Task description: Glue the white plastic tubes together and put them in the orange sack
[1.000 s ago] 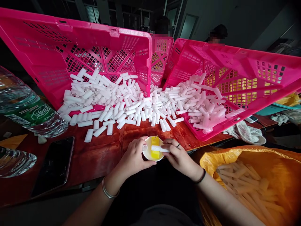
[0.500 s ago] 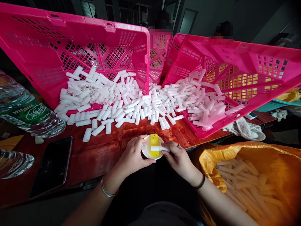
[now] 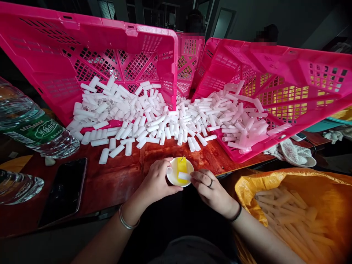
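Inward, left hand (image 3: 155,183), right hand (image 3: 211,189) curled, pinching tubes (image 3: 183,176)

The crates (image 3: 110,55) are hot pink with an open lattice pattern. The short tubes (image 3: 143,113) spilled from them are plain white. The tabletop (image 3: 115,179) is reddish-brown. The small dish (image 3: 172,178) is pale cream and holds a bright yellow block (image 3: 181,165); the single tube (image 3: 183,176) across it is white. The bag (image 3: 302,183) is orange-yellow, the phone (image 3: 64,190) is black, and the bottle (image 3: 41,132) is clear with a green label.
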The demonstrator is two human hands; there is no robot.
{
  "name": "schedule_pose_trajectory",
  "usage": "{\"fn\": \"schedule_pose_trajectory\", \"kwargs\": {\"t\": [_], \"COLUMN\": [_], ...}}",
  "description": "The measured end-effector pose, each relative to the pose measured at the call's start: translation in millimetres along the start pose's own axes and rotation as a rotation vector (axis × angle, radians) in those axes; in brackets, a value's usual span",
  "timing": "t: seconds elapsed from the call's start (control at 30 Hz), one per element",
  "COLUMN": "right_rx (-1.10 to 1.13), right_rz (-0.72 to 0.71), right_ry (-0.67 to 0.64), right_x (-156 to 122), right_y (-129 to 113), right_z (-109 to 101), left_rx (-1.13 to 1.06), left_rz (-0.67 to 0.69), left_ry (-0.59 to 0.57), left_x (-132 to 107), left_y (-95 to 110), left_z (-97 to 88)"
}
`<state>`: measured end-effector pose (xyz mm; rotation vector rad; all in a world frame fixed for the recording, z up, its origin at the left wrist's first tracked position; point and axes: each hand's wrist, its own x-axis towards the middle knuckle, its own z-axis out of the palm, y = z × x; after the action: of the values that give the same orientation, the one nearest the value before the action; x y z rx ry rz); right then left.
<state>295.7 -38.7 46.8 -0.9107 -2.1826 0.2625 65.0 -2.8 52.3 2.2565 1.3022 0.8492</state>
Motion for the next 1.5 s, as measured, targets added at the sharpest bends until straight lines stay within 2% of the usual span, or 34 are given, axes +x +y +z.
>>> {"fn": "schedule_pose_trajectory", "kwargs": {"t": [0.07, 0.17, 0.23, 0.3, 0.4, 0.53, 0.67, 0.83, 0.93, 1.0, 1.13, 1.23, 1.37, 1.43, 1.5], "right_rx": [0.081, 0.371, 0.571, 0.714, 0.811, 0.684, 0.566, 0.449, 0.383, 0.370, 0.424, 0.460, 0.439, 0.360, 0.224], "right_rz": [0.017, 0.270, 0.434, 0.523, 0.552, 0.448, 0.379, 0.243, 0.166, 0.178, 0.294, 0.358, 0.375, 0.347, 0.298], "right_ry": [0.077, 0.304, 0.380, 0.370, 0.279, 0.195, 0.162, 0.169, 0.121, 0.061, -0.011, -0.037, -0.031, -0.029, -0.018], "right_x": [-1, 7, 16, 25, 35, 42, 43, 44, 45, 45, 43, 43, 45, 47, 49], "right_y": [3, 0, -7, -16, -26, -32, -36, -44, -50, -55, -63, -65, -66, -64, -62], "right_z": [3, 6, 4, -2, -15, -33, -45, -55, -63, -70, -78, -78, -76, -74, -69], "left_rx": [0.031, 0.117, 0.142, 0.149, 0.196, 0.315, 0.395, 0.299, 0.238, 0.276, 0.391, 0.402, 0.331, 0.235, 0.020], "left_rz": [0.040, 0.109, 0.118, 0.144, 0.251, 0.377, 0.444, 0.397, 0.365, 0.372, 0.405, 0.433, 0.413, 0.354, 0.208], "left_ry": [0.002, 0.051, 0.045, 0.003, -0.012, 0.035, 0.094, 0.145, 0.161, 0.181, 0.210, 0.176, 0.120, 0.079, -0.026], "left_x": [-1, -1, 0, 2, 4, 5, 4, 0, -4, -6, -10, -10, -11, -12, -13], "left_y": [-1, -1, 4, 11, 26, 40, 47, 56, 62, 67, 78, 85, 90, 94, 98], "left_z": [-1.9, -10.6, -20.0, -30.2, -43.3, -53.6, -57.4, -56.4, -53.3, -50.2, -42.2, -37.3, -36.8, -38.2, -38.8]}}
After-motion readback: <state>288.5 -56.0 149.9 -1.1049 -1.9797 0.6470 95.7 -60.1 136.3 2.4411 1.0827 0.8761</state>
